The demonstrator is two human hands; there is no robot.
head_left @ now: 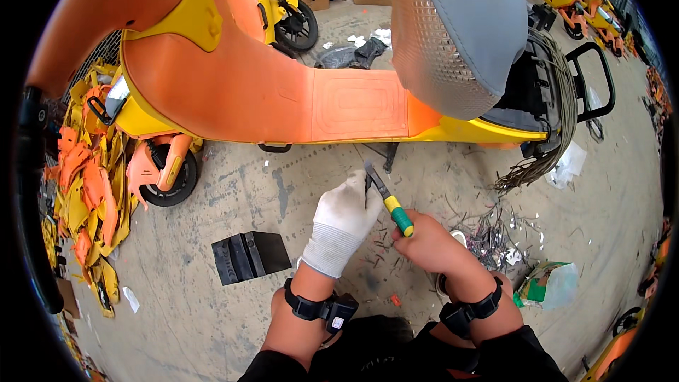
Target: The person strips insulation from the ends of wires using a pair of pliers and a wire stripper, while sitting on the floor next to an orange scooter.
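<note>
My left hand wears a white knit glove, its fingers closed in a pinch on something small and dark that I cannot make out. Close against those fingers is a hand tool with a grey metal front part and a green and yellow handle; its exact kind is unclear. My bare right hand is closed round the handle end. Both hands are just in front of an orange and yellow electric scooter, below its flat footboard. The scooter's grey seat stands tipped up.
A black box-shaped block lies on the concrete floor at left. Wire scraps and an open green carton are at right. A cable bundle hangs over the scooter's rear. Broken orange and yellow panels are heaped at far left.
</note>
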